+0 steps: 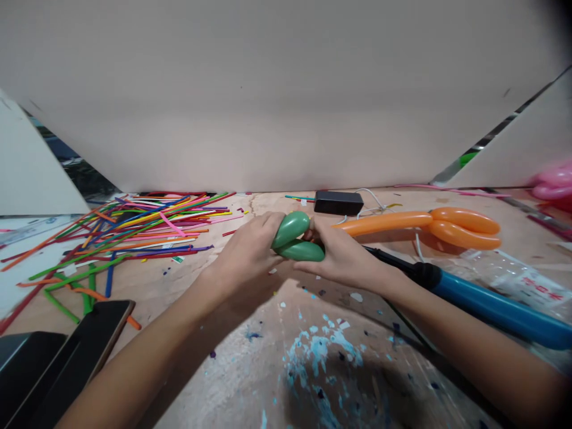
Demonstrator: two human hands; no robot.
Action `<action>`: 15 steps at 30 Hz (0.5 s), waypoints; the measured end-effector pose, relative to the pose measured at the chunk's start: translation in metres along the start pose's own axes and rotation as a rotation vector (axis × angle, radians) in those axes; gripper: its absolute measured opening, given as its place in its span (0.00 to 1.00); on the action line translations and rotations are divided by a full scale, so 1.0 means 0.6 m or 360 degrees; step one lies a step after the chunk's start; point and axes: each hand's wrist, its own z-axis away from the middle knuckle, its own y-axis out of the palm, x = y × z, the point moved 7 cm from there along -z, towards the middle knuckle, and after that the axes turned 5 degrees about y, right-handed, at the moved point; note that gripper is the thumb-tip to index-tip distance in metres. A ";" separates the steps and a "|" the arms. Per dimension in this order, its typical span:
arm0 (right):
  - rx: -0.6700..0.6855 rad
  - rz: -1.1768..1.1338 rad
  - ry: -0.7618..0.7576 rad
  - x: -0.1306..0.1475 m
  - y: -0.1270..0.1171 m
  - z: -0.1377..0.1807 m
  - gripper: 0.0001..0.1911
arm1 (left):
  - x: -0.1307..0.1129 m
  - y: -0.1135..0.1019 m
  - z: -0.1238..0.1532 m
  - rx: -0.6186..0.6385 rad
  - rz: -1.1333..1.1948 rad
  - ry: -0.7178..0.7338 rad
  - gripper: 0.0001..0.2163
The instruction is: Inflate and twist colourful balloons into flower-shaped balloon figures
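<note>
My left hand [248,250] and my right hand [342,253] meet at the middle of the table, both closed around a green twisting balloon [295,238]. Two short green bubbles of it show between my fingers, one lying over the other. The rest of the green balloon is hidden inside my palms. An inflated orange balloon [424,225], folded into loops at its right end, lies just behind my right hand.
A heap of uninflated long balloons in many colours [129,229] covers the left of the table. A blue and black hand pump [482,301] lies at the right beside clear plastic packaging [513,277]. A black box [338,202] sits at the back, a phone [100,339] at the front left.
</note>
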 end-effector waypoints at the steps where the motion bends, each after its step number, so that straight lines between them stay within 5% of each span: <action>1: 0.0053 -0.0026 -0.0004 0.001 0.000 0.001 0.23 | 0.003 0.000 0.000 0.0031 -0.0010 -0.0018 0.15; 7: 0.0264 0.0345 0.0012 -0.007 0.000 0.011 0.12 | 0.019 0.004 0.005 0.0176 -0.0110 -0.0156 0.24; 15: 0.0327 0.0404 0.0023 -0.005 0.020 0.010 0.16 | -0.008 0.014 0.009 0.0291 -0.0319 -0.0197 0.32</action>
